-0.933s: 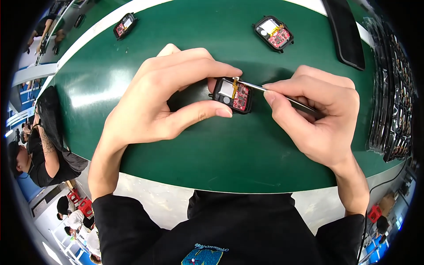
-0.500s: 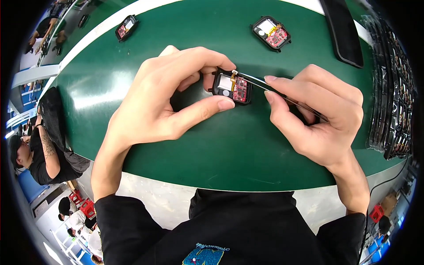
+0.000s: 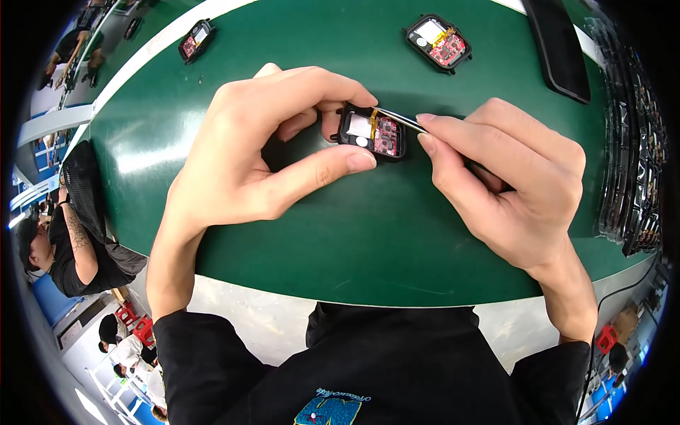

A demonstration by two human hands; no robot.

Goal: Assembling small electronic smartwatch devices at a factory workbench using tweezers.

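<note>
A: Step in hand? Left hand (image 3: 241, 163) pinches the small open device (image 3: 370, 132) between thumb and fingers, just above the green worktop (image 3: 368, 234).

B: Right hand (image 3: 510, 188), grip narrow, holds thin tweezers (image 3: 400, 118); tip at the device's top edge. Likely seating a part; next move needs a steady tip.

A: Device: black housing, red circuit board, silver cell, yellow strip.

You're at an electronics assembly bench: green mat (image 3: 297, 248), opened devices (image 3: 438, 41) beyond your grip, stacked trays (image 3: 630, 156) to its right.
</note>
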